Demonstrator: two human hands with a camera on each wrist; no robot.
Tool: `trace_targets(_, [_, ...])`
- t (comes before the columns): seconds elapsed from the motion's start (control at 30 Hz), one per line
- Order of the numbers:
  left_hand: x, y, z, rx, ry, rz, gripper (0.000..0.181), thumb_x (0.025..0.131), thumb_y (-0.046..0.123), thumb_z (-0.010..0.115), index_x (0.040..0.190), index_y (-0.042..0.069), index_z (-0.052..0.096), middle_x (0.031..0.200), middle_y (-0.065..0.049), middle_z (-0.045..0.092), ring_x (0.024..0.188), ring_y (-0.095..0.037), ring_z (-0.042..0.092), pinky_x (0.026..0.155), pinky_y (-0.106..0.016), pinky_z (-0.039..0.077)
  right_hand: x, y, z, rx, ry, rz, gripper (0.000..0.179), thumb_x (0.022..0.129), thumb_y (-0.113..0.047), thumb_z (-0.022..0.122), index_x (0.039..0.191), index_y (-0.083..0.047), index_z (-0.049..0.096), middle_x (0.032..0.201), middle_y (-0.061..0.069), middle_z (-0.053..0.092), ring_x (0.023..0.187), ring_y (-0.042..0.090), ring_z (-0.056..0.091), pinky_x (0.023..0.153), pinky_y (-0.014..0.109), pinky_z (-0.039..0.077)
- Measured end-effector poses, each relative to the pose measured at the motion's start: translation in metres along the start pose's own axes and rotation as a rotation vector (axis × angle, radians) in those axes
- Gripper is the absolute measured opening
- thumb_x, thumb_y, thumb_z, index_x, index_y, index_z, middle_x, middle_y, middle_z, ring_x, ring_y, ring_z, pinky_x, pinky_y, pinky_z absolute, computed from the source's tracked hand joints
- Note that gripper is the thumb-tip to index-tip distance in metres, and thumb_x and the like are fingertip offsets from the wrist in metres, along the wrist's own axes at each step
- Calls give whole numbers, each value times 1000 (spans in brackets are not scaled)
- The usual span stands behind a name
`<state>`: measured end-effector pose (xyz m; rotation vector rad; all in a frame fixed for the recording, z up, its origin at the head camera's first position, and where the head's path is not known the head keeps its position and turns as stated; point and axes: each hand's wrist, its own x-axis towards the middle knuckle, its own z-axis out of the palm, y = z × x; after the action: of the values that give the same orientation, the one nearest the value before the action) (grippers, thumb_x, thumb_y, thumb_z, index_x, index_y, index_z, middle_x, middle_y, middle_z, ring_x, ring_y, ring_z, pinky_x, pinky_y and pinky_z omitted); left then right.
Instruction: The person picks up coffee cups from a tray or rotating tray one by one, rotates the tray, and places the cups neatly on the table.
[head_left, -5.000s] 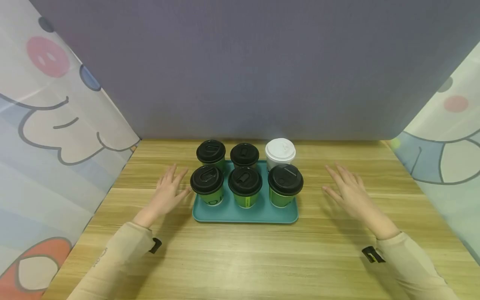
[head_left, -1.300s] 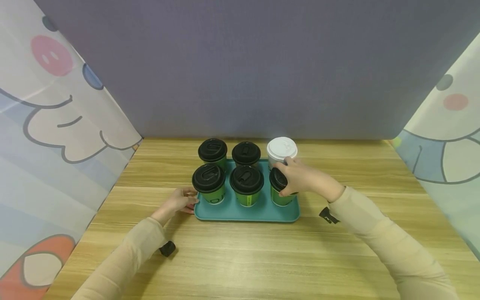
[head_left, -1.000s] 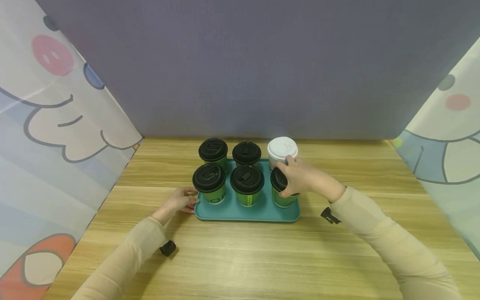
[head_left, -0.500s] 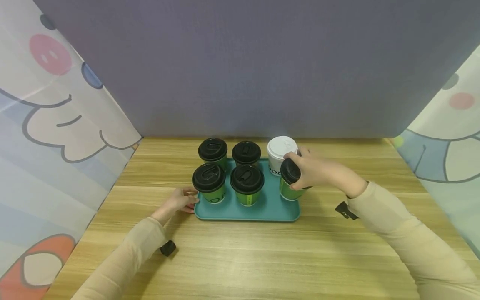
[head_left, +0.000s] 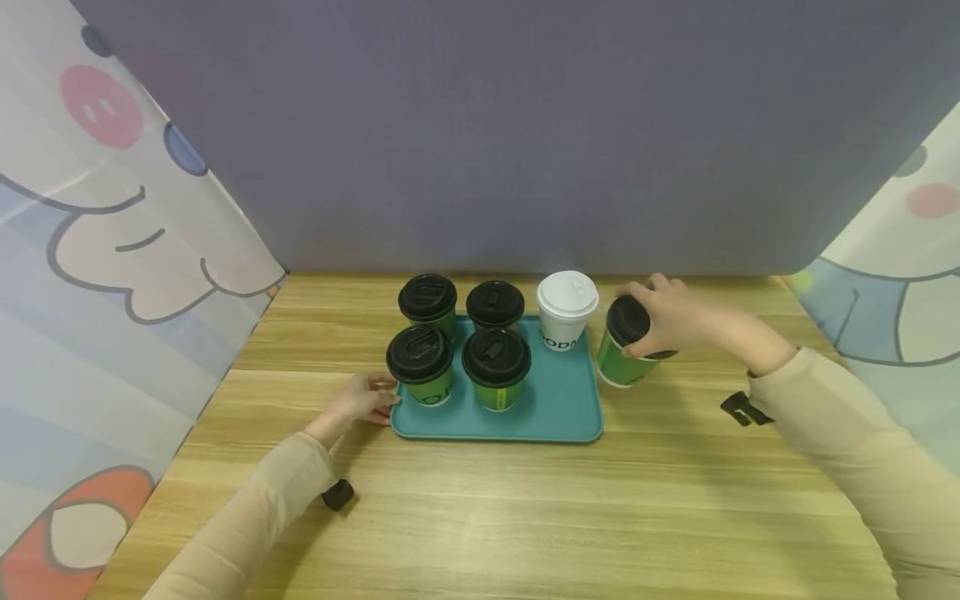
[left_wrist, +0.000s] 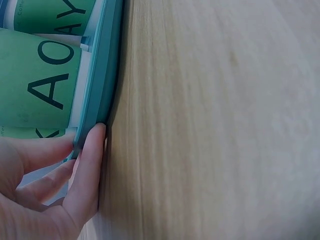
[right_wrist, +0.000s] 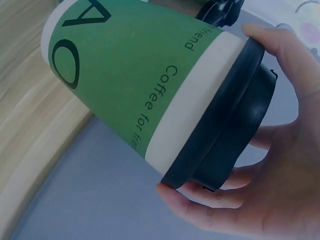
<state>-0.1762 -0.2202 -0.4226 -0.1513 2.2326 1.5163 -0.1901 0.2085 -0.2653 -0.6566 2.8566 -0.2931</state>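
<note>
My right hand [head_left: 671, 318] grips a green paper coffee cup [head_left: 621, 367] by its black lid [right_wrist: 225, 120], just off the tray's right edge. The cup is tilted, with "Coffee for friend" lettering in the right wrist view. My left hand [head_left: 363, 400] pinches the left rim of the teal tray [head_left: 558, 417] between thumb and fingers, as the left wrist view shows. Still on the tray stand two front green cups with black lids, a left one [head_left: 431, 392] and a middle one [head_left: 498, 396]. Behind them are two more black-lidded cups and a white-lidded white cup [head_left: 562, 329].
The tray lies on a light wooden table [head_left: 480, 517], near its back edge. A grey panel [head_left: 525, 142] rises behind it, and cartoon-printed curtains [head_left: 97, 250] hang at both sides. Black wrist-camera pieces [head_left: 745, 408] stick out from both sleeves.
The right hand took the front right cup by its lid and carried it up and rightward off the tray. Earlier the left hand moved from beside the tray to its rim, then stayed there.
</note>
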Motion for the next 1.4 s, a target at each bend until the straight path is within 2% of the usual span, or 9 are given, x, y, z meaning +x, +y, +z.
trace_targets(0.27, [-2,3,1,-5,9,-9,48,83,-1,54,126,-11,36,83,-11,53,61,-14,54,58,-29,56,-1,25,-5,-33,-9,78,78,66,-38,73,126,-1,38,104,28,38,91,42,40,60,44,44])
trace_targets(0.57, [-3,3,1,-7,10,-13,48,84,-1,54,127,-11,35,82,-11,54,61,-14,54,59,-31,56,4,64,-8,-46,-18,115,80,67,-43,71,123,2,36,104,35,36,88,50,40,59,49,45])
trace_targets(0.73, [-2,2,1,-3,27,-20,46,84,-2,53,126,-11,37,79,-10,53,59,-13,54,58,-30,56,9,82,-9,-71,-46,163,89,69,-47,69,126,8,30,110,42,32,93,59,36,67,61,42])
trace_targets(0.9, [-1,1,1,-7,25,-18,45,83,-3,53,125,-11,37,77,-10,53,58,-13,54,57,-29,56,13,99,-11,-51,-73,220,90,70,-49,67,127,9,27,112,43,29,95,62,33,71,65,39])
trace_targets(1.1, [-1,0,1,-4,22,-16,46,84,-2,52,126,-11,37,79,-10,52,58,-13,53,57,-30,56,17,119,-10,-13,-93,236,89,72,-48,65,126,12,27,116,42,31,103,58,28,75,67,36])
trace_targets(1.3, [-1,0,2,-4,23,-19,46,84,-2,52,126,-11,37,80,-11,53,59,-14,54,57,-29,56,20,135,-9,55,-117,275,89,74,-46,64,126,14,24,119,43,25,107,57,20,79,72,29])
trace_targets(1.4, [-2,1,2,-7,21,-15,47,83,-2,53,126,-11,36,82,-12,54,60,-15,55,57,-30,56,21,142,-10,72,-119,300,88,75,-45,63,125,15,24,119,44,23,106,59,19,80,71,30])
